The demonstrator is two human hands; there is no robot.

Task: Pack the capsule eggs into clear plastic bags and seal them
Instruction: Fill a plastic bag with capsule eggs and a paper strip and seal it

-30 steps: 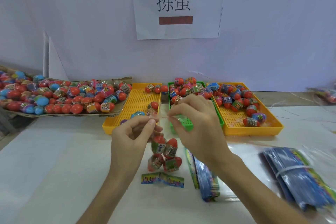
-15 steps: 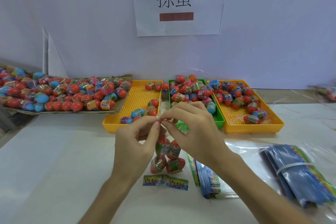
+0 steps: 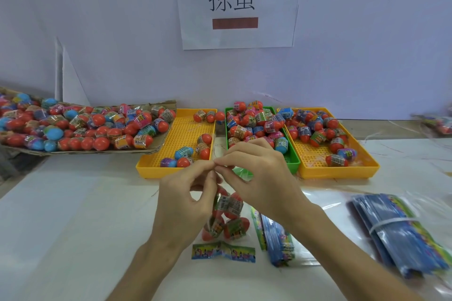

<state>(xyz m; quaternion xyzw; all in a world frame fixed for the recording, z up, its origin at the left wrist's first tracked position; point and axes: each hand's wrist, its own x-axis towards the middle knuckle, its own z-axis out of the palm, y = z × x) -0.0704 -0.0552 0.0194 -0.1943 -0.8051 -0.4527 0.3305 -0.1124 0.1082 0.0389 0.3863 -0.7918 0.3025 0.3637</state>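
Sealing is under way: the left hand (image 3: pixel 188 199) and right hand (image 3: pixel 259 173) pinch the mouth of the clear bag (image 3: pixel 226 215) holding four capsule eggs (image 3: pixel 234 205); next, pressing the closure along.

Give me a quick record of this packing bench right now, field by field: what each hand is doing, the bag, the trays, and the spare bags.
left hand: pinches the bag's top edge
right hand: pinches the same edge, fingertips meeting the left's
clear bag: hangs below the hands, four capsule eggs inside
trays: left yellow tray few eggs; green tray and right yellow tray many
spare bags: banded bundle, right
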